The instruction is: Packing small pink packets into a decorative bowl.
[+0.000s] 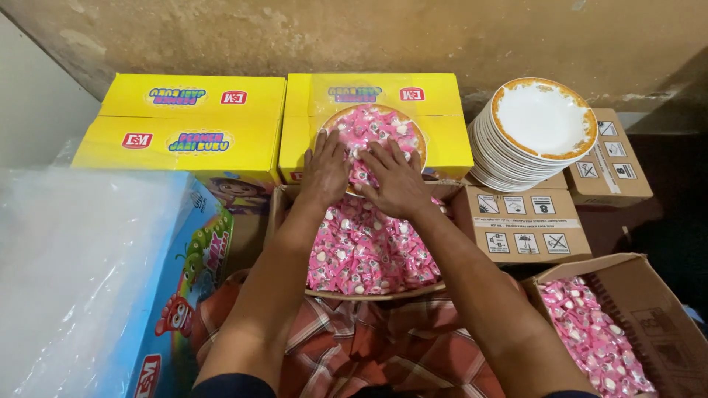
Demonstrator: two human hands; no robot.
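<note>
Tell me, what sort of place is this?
Probably a small packing or storage corner, not a kitchen. Both hands press on a plate heaped with pink wrapped candies, above an open carton of candies, beside yellow boxes and a stack of plates.

— Looking like a small shop's storeroom or home packing corner: sitting just beyond the fingers [346, 151], two yellow printed cartons [192, 121].

— Agreed. Standing well right of the fingers, a stack of white plates [535, 133] on brown shipping boxes [523, 221]; lying under and near the fingers, open cartons of pink wrapped sweets [369, 250]. Rising behind everything, a bare stained wall [369, 37].
</note>
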